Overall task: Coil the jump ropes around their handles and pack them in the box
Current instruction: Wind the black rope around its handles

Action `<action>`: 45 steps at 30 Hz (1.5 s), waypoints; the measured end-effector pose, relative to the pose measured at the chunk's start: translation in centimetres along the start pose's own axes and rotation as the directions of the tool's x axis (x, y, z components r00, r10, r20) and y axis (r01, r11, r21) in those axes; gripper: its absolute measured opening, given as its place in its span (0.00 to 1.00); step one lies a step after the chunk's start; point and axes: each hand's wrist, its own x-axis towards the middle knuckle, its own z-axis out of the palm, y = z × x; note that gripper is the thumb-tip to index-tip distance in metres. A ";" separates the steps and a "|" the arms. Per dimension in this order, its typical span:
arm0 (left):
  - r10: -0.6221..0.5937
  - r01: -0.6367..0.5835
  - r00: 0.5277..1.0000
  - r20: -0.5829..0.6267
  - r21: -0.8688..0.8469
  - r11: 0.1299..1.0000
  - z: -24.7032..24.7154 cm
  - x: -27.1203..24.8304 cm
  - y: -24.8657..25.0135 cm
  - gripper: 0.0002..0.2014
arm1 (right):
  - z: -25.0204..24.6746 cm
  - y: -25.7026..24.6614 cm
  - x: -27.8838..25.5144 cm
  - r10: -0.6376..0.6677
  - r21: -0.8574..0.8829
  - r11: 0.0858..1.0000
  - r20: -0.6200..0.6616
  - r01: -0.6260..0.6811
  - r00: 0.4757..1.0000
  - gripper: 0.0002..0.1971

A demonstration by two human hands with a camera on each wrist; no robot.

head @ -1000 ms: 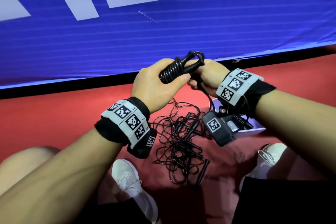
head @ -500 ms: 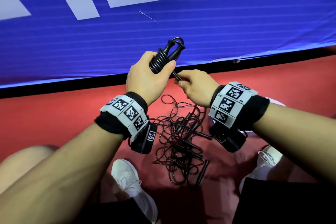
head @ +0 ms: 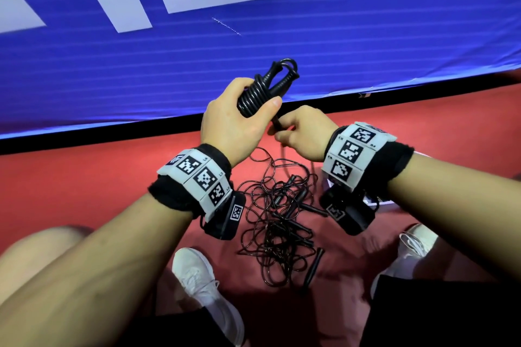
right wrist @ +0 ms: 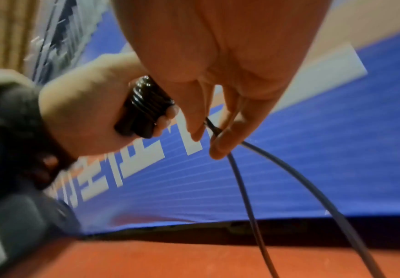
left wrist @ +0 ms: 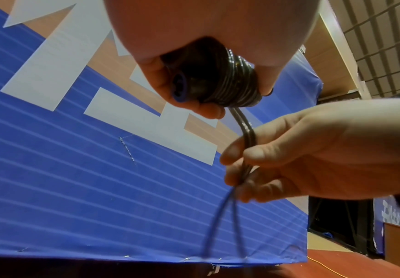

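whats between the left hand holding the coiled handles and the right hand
A short doubled stretch of black rope runs from the coiled handles in the left hand to the right hand, clearest in the left wrist view.

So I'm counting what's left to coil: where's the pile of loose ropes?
In the head view the loose ropes lie tangled on the red floor, between the person's white shoes, below both raised hands.

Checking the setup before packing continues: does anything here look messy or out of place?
Yes. The loose jump ropes lie in one tangled heap on the red floor between the white shoes, cords and handles crossing each other. Nothing looks damaged.
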 end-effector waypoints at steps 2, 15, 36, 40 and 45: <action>0.007 -0.007 1.000 -0.002 -0.009 1.000 -0.2 0.0 0.1 0.08 | 0.1 -0.5 -0.4 -0.039 0.285 0.958 0.121 0.003 0.992 0.08; -0.017 0.023 0.998 -0.065 0.100 0.995 -1.2 1.2 -2.0 0.13 | 0.7 -0.2 -0.6 0.051 0.446 0.893 0.012 -0.051 0.999 0.15; -0.071 -0.047 0.959 0.274 0.402 0.914 -0.4 1.1 -2.7 0.17 | -4.5 -2.4 -1.9 -0.289 -0.541 0.799 0.041 0.264 0.957 0.14; 0.019 -0.203 0.921 0.388 0.439 0.875 -0.4 0.2 -1.9 0.17 | -5.2 -1.6 -1.3 -0.271 -0.395 0.885 -0.011 0.245 0.962 0.11; 0.127 -0.294 0.909 0.396 0.396 0.870 -0.8 -0.5 -0.8 0.25 | -5.6 -1.6 -0.9 -0.183 -0.120 0.977 -0.048 0.176 0.982 0.08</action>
